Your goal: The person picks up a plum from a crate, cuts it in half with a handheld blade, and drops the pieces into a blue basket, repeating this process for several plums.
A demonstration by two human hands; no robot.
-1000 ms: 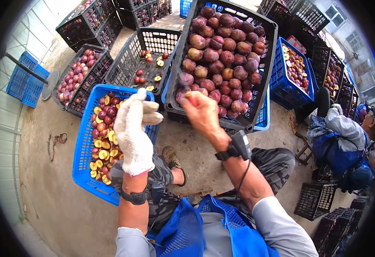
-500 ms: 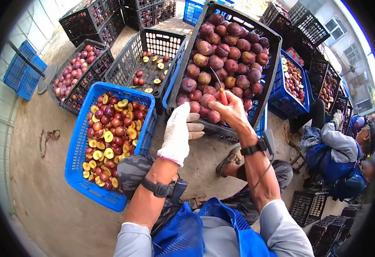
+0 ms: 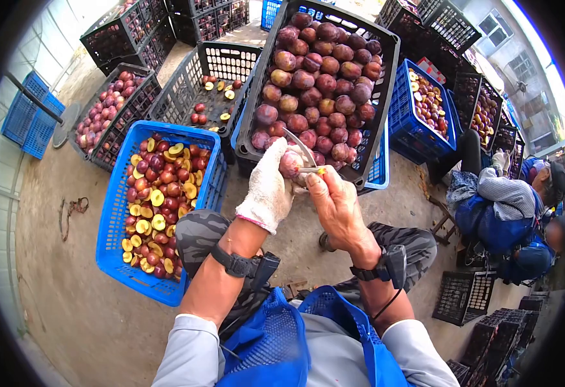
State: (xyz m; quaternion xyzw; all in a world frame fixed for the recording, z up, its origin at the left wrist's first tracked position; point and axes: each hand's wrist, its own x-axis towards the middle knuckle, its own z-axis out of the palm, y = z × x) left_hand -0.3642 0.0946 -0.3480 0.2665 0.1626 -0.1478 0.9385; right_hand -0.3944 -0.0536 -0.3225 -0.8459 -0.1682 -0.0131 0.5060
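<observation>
The gloved left hand [image 3: 267, 188] grips a plum [image 3: 289, 164]; the bare right hand [image 3: 338, 209] is closed around a curved-bladed knife [image 3: 304, 146] beside it, near a plum-filled black crate [image 3: 385, 90].

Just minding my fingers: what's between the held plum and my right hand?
The knife: the head view shows it gripped in your right hand, close beside the plum. I can't tell if they touch.
</observation>
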